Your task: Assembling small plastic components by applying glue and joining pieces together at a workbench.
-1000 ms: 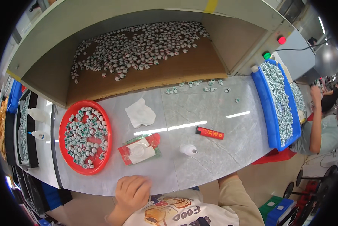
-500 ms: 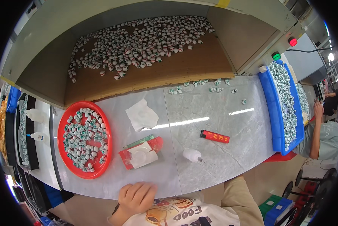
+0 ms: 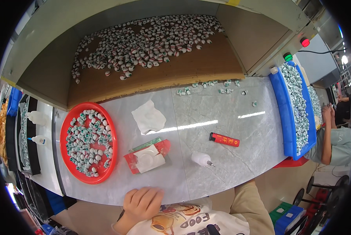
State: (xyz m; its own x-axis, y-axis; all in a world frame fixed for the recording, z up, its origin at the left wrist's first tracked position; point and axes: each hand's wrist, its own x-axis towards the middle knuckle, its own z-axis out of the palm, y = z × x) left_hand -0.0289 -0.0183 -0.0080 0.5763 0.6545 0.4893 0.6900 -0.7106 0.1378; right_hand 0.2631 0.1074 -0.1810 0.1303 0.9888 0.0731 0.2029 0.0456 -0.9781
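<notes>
My left hand point(image 3: 143, 203) rests at the near edge of the grey marbled table point(image 3: 230, 172), its fingers curled in; nothing shows in it. My right hand is out of view. Just beyond the left hand lies a torn red and green packet point(image 3: 147, 155) with white tissue in it. Past that is a crumpled white tissue point(image 3: 148, 117). To their left, a round red tray point(image 3: 63, 145) holds many small white and green ball-shaped pieces point(image 3: 90, 137). Right of the packet lie a white squeeze bottle point(image 3: 201, 159) with a thin tip and a red lighter point(image 3: 224, 140) with a black end.
Ahead, an open-fronted booth point(image 3: 232, 37) has many white balls point(image 3: 144, 47) on a brown board point(image 3: 191, 72). Several loose pieces point(image 3: 224, 91) lie before it. A blue bin point(image 3: 287, 145) of pieces stands right, near a co-worker's arm point(image 3: 327, 141). White bottles point(image 3: 37, 118) stand left.
My view has shifted very slightly. My left hand stays at the table edge. At the right, the co-worker's hands have moved a little. The things on the table lie as before.
</notes>
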